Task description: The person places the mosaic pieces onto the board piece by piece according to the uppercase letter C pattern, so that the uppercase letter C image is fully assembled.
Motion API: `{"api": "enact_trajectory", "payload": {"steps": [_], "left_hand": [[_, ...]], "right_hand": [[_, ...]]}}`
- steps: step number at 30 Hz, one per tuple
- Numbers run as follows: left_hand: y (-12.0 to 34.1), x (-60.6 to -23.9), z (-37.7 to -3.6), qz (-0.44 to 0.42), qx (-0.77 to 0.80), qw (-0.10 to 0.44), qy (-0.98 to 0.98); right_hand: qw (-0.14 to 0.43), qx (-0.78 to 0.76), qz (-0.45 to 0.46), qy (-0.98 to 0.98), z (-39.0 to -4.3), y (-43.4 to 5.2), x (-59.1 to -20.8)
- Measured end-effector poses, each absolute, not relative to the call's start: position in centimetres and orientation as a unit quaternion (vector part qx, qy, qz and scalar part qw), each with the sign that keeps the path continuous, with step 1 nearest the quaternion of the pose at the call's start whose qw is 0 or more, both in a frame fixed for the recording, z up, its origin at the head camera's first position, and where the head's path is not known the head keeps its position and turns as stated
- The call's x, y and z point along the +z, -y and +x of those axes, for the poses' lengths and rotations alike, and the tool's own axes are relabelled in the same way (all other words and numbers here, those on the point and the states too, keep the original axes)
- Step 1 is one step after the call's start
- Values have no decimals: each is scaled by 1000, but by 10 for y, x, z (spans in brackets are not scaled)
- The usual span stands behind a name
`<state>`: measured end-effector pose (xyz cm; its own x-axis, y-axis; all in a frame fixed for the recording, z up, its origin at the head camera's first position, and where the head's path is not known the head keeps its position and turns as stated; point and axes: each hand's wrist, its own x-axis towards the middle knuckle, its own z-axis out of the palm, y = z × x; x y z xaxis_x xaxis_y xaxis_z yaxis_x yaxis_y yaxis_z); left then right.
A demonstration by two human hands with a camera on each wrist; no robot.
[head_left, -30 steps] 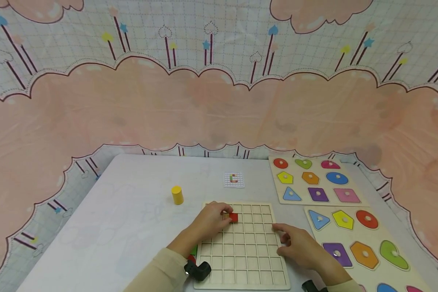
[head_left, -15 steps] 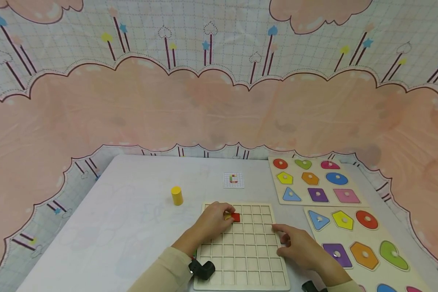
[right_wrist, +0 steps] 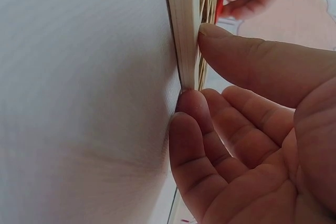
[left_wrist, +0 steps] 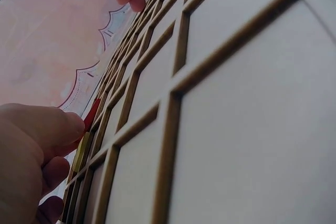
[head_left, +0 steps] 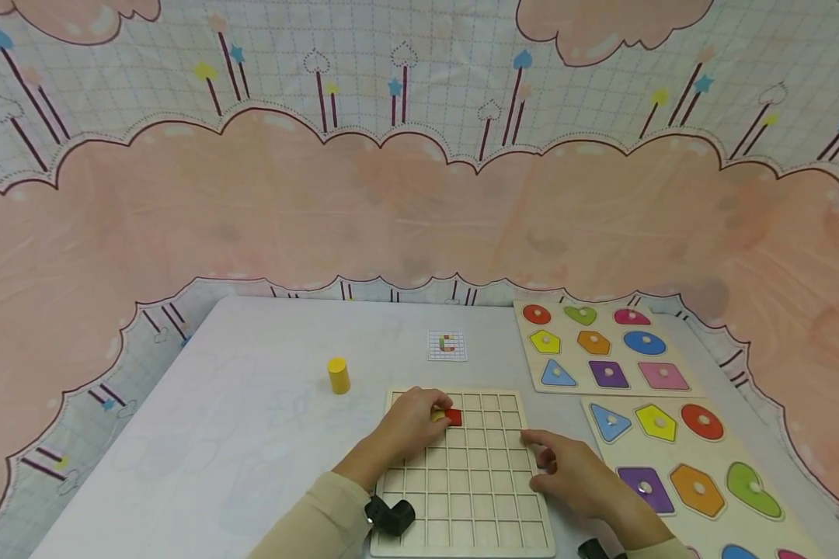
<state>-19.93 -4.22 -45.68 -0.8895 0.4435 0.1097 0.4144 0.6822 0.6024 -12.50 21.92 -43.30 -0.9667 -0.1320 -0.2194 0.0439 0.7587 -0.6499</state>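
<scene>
At the far rows of a pale wooden grid board [head_left: 477,483], my left hand [head_left: 411,423] pinches a small red square tile [head_left: 454,418] between thumb and fingertips. A yellow tile [left_wrist: 81,153] shows just beside the red one, partly covered by the fingers. In the left wrist view the red tile [left_wrist: 92,112] stands slightly raised at the thumb tip. My right hand [head_left: 569,470] rests against the board's right edge. The right wrist view has its thumb and loosely bent fingers touching that wooden edge [right_wrist: 185,40] at separate spots.
A yellow cylinder [head_left: 339,376] stands left of the board. Behind it lies a small card [head_left: 447,346] with a coloured pattern on a grid. Two knobbed shape puzzles, one far [head_left: 573,365] and one near [head_left: 594,446], take up the table's right side.
The left hand and the red tile have shifted a little to the right across the board. More yellow shows between the fingers. The right hand has stayed at the board's edge.
</scene>
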Motion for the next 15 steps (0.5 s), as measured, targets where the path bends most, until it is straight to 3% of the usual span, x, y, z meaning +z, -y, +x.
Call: {"api": "enact_trajectory", "payload": {"steps": [15], "left_hand": [[38, -458, -200, 235, 315, 20, -919]], "right_hand": [[129, -351, -24, -927, -124, -219, -432]]}}
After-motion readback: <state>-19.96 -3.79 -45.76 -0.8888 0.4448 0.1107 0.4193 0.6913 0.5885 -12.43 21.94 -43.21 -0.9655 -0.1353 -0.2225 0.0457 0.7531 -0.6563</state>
